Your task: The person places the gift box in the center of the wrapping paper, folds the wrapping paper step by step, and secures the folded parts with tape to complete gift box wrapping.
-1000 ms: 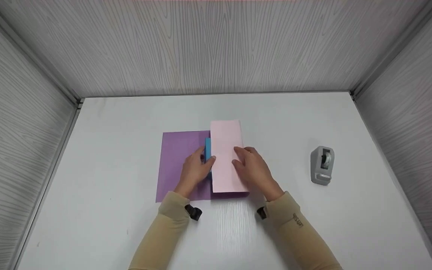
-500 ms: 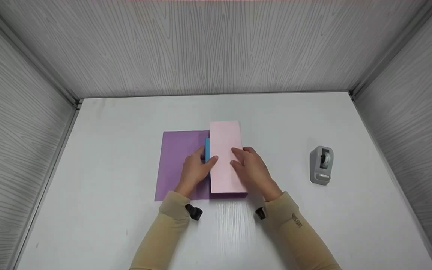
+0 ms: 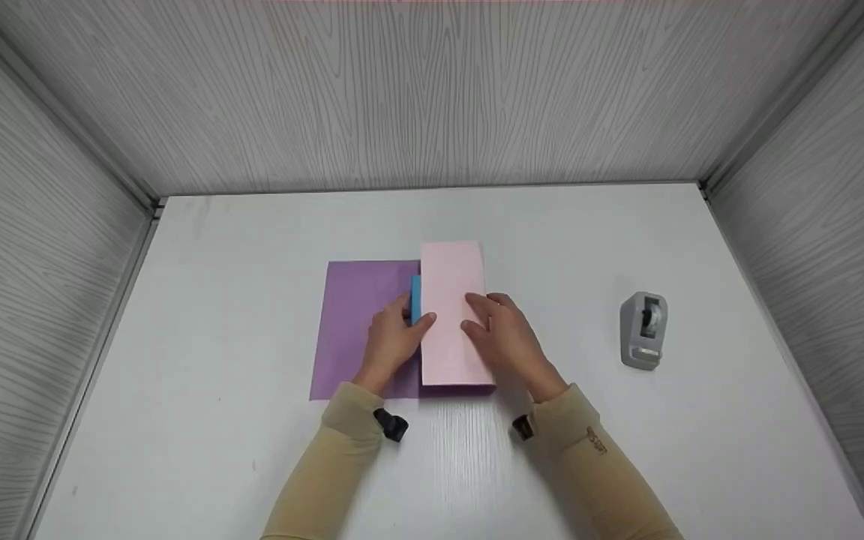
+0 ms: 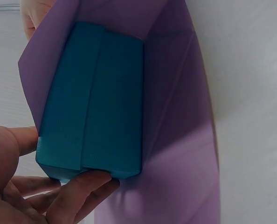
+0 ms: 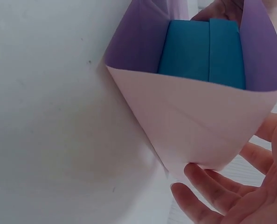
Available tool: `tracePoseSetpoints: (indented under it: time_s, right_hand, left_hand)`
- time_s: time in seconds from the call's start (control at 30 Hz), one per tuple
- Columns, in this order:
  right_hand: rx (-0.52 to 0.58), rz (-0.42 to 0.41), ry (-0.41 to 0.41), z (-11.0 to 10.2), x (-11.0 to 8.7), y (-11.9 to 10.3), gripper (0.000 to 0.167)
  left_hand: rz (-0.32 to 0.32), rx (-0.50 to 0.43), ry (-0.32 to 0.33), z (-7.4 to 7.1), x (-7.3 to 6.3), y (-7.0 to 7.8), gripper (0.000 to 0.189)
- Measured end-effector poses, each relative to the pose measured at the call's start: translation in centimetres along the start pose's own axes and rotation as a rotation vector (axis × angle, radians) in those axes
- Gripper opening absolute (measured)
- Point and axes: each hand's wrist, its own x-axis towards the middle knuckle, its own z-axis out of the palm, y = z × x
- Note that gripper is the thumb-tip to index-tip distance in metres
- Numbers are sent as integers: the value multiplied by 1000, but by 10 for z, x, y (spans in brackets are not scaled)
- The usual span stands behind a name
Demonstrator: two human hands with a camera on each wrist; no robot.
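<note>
Two grips: left hand (image 3: 393,336) on blue box (image 4: 113,102), mostly hidden overhead, bared in our wrist views; right hand (image 3: 507,339) pinching pink paper (image 3: 448,319) at four o'clock.

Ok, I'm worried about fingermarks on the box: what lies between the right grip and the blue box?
The folded-over paper: in the right wrist view, the right grip touches its pink outside, and the blue box shows within.

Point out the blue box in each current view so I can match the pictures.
Head: the blue box is a narrow strip near the centre, just left of the pink flap that covers the rest.
Left wrist: the blue box is large, left of centre.
Right wrist: the blue box is at upper right.
Shared landmark: the purple paper, visible beside it in all three.
</note>
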Motion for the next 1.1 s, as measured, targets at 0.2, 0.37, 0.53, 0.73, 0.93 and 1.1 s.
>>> tracePoseSetpoints:
  time_s: [0.2, 0.37, 0.53, 0.73, 0.93, 1.1]
  right_hand:
    - [111, 29, 20, -5, -2, 6, 55]
    - [131, 15, -3, -5, -1, 8, 54]
    - [138, -6, -38, -4, -1, 9, 52]
    - [194, 31, -81, -4, 2, 11, 55]
    - [237, 39, -88, -3, 8, 14, 56]
    - [272, 83, -112, -4, 11, 16, 57]
  left_hand:
    - [-2, 3, 22, 2, 0, 2, 56]
    - [-4, -3, 15, 2, 0, 3, 53]
    - [-3, 30, 2, 1, 0, 3, 57]
    - [8, 38, -9, 0, 1, 3, 55]
    - [11, 30, -4, 0, 5, 3, 48]
    - [12, 34, -7, 0, 6, 4, 48]
